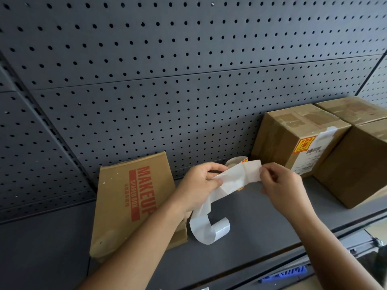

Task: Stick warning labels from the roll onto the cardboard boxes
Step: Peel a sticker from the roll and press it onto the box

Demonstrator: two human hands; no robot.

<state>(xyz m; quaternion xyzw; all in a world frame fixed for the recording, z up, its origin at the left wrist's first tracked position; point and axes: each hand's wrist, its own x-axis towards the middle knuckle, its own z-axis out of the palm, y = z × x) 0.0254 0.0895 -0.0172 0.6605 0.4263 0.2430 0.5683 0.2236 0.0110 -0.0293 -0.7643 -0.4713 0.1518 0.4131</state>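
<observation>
The left hand (199, 185) and right hand (280, 185) both pinch the white paper label strip (234, 177). It looks light, floppy and probably tacky, so it is best gripped at the edges.

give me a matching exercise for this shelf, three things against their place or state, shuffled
Things:
1. MAKEUP box
2. label strip
3. taped box

Place or state:
A. bears a red and yellow warning label
B. pinched between the left hand and the right hand
C. at the left end of the shelf, red print on its face

Pairs: 1-C, 2-B, 3-A
</observation>
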